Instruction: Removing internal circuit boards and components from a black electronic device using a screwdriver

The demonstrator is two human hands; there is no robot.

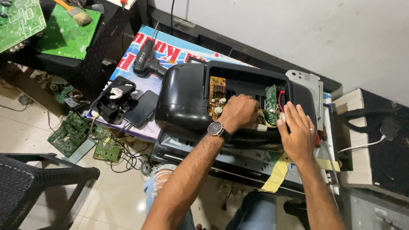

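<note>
Centre of the head view: an opened black casing (pixel 187 100) lies on the worktop (pixel 170 51), stacked on a flat grey device (pixel 238 159). Left hand (pixel 239 111), wristwatch (pixel 216 128) on the wrist, reaches into the casing cavity with fingers curled together; whether they grip any part cannot be told. It sits between a brown circuit board (pixel 216 99) on its left and a green circuit board (pixel 271 104) on its right. Right hand (pixel 296 130) lies flat, fingers spread apart, on the casing edge just beside the green board, thumb touching a small white part (pixel 281 116).

Elsewhere on the worktop: black power drill (pixel 147 57), dark phone (pixel 142 108). On the floor (pixel 25 136), left: loose green boards (pixel 70 132) and a black stool (pixel 30 183).
</note>
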